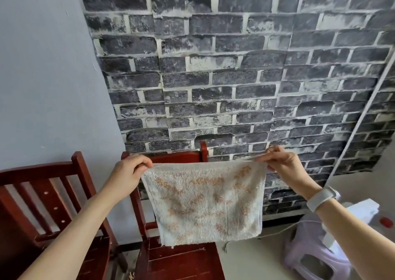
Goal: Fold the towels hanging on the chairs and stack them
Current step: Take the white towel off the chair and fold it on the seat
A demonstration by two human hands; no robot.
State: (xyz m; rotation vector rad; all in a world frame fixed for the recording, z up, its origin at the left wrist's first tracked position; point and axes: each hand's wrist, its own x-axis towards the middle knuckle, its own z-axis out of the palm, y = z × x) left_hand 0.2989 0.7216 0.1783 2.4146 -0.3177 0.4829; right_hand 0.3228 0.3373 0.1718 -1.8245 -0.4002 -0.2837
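Towel point(205, 202) is held stretched in the air before the middle chair point(171, 256), each top corner pinched by one of the hands, left point(128, 172) and right point(284, 164), so it hangs flat and square, likely ready for folding.

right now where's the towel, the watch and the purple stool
towel point(205, 200): head view, middle of the hanging cloth held up by both hands
watch point(321, 198): head view, white band on the right wrist
purple stool point(310, 247): head view, its side wall, on the floor at lower right
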